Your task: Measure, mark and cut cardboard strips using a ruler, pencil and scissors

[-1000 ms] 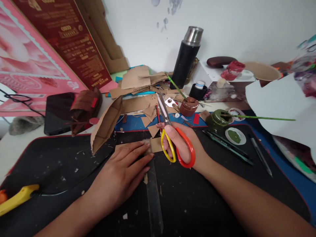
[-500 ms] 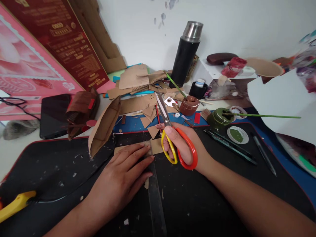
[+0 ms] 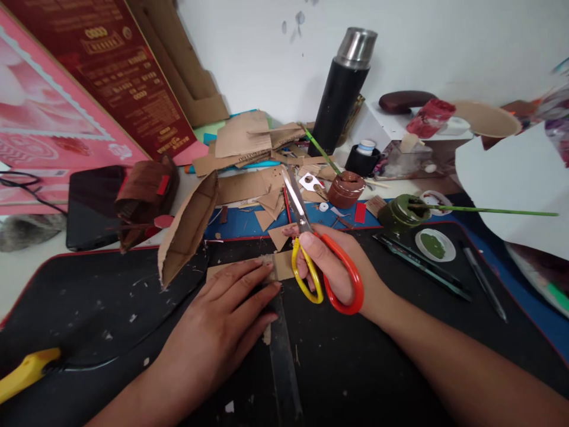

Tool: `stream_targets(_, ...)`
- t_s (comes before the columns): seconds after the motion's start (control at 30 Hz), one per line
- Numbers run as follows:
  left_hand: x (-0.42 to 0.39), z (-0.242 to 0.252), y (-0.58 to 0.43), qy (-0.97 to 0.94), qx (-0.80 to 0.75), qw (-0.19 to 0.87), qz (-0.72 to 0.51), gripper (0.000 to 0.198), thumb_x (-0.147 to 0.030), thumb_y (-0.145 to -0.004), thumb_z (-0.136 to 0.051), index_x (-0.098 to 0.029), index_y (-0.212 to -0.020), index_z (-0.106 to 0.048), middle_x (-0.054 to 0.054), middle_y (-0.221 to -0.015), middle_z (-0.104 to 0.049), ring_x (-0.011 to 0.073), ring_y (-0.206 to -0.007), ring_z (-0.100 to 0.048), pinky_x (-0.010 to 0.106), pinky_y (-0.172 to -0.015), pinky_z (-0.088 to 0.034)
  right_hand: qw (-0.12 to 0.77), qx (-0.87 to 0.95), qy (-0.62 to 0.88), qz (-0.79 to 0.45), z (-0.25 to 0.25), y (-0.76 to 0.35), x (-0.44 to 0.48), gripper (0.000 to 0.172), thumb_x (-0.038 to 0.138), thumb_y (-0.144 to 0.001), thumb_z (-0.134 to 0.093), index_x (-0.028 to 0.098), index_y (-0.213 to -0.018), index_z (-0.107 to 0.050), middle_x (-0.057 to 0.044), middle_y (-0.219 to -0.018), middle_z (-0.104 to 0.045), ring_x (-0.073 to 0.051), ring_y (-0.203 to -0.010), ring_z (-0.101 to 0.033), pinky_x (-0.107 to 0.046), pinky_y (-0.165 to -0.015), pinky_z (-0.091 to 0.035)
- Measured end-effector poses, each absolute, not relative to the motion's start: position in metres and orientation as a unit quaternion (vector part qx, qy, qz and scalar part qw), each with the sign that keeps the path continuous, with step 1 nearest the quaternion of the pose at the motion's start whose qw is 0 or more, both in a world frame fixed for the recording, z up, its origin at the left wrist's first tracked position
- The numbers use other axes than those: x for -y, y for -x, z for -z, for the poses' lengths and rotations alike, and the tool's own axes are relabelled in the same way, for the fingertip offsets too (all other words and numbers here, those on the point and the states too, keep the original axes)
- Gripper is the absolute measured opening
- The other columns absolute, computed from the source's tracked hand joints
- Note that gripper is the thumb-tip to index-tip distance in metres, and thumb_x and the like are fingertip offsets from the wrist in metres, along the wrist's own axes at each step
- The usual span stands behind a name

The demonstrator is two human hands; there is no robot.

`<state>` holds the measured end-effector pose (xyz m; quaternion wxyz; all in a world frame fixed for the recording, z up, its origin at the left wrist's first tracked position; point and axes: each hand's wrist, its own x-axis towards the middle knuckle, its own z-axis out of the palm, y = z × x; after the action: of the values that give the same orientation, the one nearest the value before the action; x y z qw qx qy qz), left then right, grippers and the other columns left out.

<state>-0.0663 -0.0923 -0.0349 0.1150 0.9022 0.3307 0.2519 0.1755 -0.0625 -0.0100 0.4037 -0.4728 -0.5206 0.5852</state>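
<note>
My left hand (image 3: pixel 220 317) lies flat with its fingers stretched out. The fingertips press a clear ruler (image 3: pixel 287 362) across a narrow cardboard strip (image 3: pixel 283 264) on the black mat. In my right hand (image 3: pixel 344 267) is a pair of scissors (image 3: pixel 300 216) with one yellow and one red handle loop. The blades are closed and point away from me. Its fingertips, partly hidden behind the yellow loop, are at the right end of the strip. A hollow cardboard boat shape (image 3: pixel 189 231) stands to the left of the strip.
Cardboard scraps (image 3: pixel 244 139) pile up at the back. A black thermos (image 3: pixel 340 98) stands behind an open brown paint jar (image 3: pixel 347 188). Rightward are a green paint jar (image 3: pixel 400 214), a lid with green paint (image 3: pixel 435 244) and pens (image 3: pixel 422 267). A yellow-handled tool (image 3: pixel 29 373) lies far left.
The view has shifted slightly, moving most things a little to the right in the picture. Both hands keep nearly the same pose, and the scissors stay in my right hand.
</note>
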Motion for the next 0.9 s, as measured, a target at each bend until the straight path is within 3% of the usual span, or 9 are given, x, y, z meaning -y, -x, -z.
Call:
stream_targets(0.7,0.0934,0.0356,0.0671,-0.893,-0.348,0.126,-0.257,0.021,-0.028,-0.105,-0.069,-0.018,-0.124,-0.069,0.015,-0.140,-0.075,0.0310,-0.135,-0.068,0.052,-0.113,-0.059,0.401,0.519,0.480,-0.583,0.0068,-0.1742,0.0626,0.052,0.071,-0.101,-0.063,0.019,-0.106,-0.072,0.003,-0.066,-0.065,-0.012,-0.049,-0.058,-0.024,-0.046,-0.049)
stream_targets(0.9,0.0933,0.0360,0.0673,-0.890,-0.350,0.132,-0.259,0.020,-0.028,-0.105,-0.069,-0.019,-0.122,-0.071,0.014,-0.140,-0.075,0.0317,-0.134,-0.070,0.054,-0.113,-0.060,0.396,0.533,0.480,-0.573,0.0074,-0.1749,0.0632,0.050,0.070,-0.102,-0.062,0.022,-0.087,-0.065,0.001,-0.066,-0.067,-0.012,-0.051,-0.059,-0.025,-0.048,-0.049)
